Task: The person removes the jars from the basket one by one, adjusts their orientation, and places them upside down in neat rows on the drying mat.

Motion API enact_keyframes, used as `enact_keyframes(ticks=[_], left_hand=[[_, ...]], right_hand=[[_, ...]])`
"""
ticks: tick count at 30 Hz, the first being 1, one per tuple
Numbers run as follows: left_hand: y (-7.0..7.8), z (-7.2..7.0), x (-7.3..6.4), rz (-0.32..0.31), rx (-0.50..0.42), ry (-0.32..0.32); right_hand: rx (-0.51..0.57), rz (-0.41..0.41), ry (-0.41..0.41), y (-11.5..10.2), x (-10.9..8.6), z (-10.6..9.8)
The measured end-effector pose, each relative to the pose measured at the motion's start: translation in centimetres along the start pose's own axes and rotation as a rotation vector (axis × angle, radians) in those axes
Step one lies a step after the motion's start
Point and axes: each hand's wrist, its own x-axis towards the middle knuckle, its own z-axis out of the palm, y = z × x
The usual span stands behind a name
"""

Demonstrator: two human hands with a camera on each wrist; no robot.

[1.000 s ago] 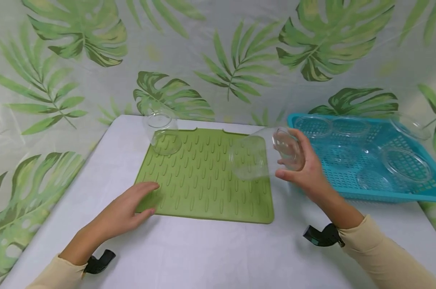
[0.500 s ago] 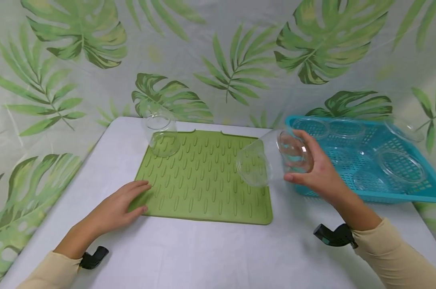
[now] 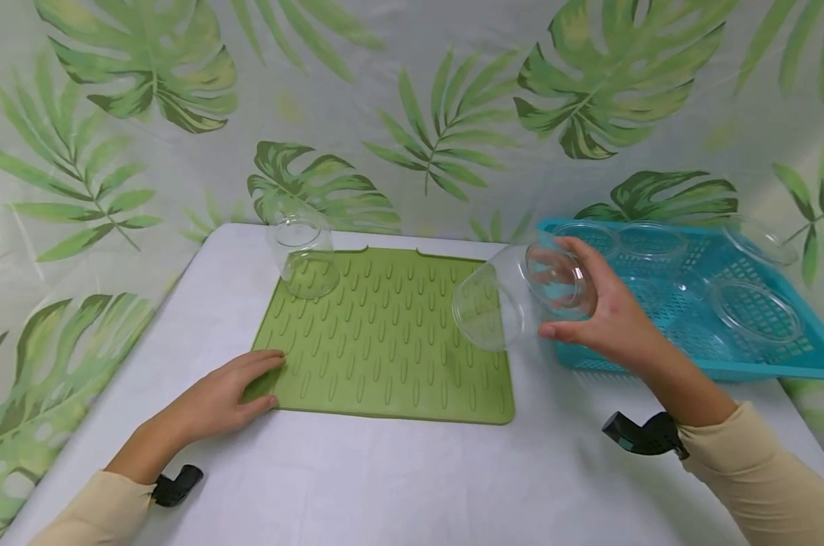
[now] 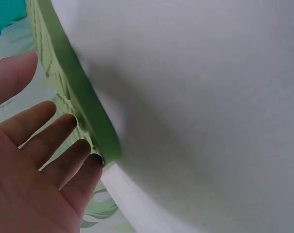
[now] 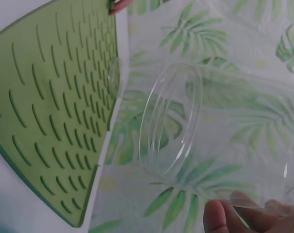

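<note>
My right hand (image 3: 612, 315) grips a clear cup (image 3: 496, 303) by its base end, thumb below and fingers above. The cup lies on its side in the air, its ringed rim pointing left over the right edge of the green ridged mat (image 3: 384, 356). In the right wrist view the cup (image 5: 244, 131) shows nothing inside. My left hand (image 3: 224, 394) rests at the mat's front left corner with fingers extended; in the left wrist view its fingertips lie by the mat's edge (image 4: 95, 116). Another clear cup (image 3: 309, 262) stands upside down on the mat's far left corner.
A blue perforated basket (image 3: 719, 373) on the right holds several clear cups, with rims (image 3: 756, 311) showing. White cloth (image 3: 398, 485) covers the table. A leaf-print curtain (image 3: 452, 98) hangs right behind it.
My right hand has drawn the cup a little to the right, away from the mat's middle. The left hand has shifted slightly left along the mat's corner.
</note>
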Motion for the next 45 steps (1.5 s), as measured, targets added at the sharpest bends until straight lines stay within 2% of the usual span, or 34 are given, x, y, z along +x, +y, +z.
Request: enact_keyframes(ticks=[5,10,14,27,37,45], left_hand=[[-0.3,0.2,0.0,-0.002,0.004,-0.027],[-0.4,0.2,0.1,0.010,-0.002,-0.047],[-0.5,0.2,0.1,0.005,0.010,-0.035],[-0.6,0.4,-0.1,-0.002,-0.013,-0.047],[-0.4,0.5,-0.3,0.002,-0.020,-0.038],[-0.4,0.4,-0.4,-0.004,-0.015,-0.032]], right_hand=[[-0.042,-0.011,-0.004,-0.4,0.5,-0.2],[-0.151,0.053,-0.004,-1.3,1.4,-0.1],[-0.205,0.081,-0.030,-1.9,2.1,0.1],[-0.258,0.173,-0.094,-2.5,3.7,0.6],[-0.270,0.166,-0.113,-2.3,4.4,0.7],[-0.209,0.156,-0.112,-1.0,6.4,1.0]])
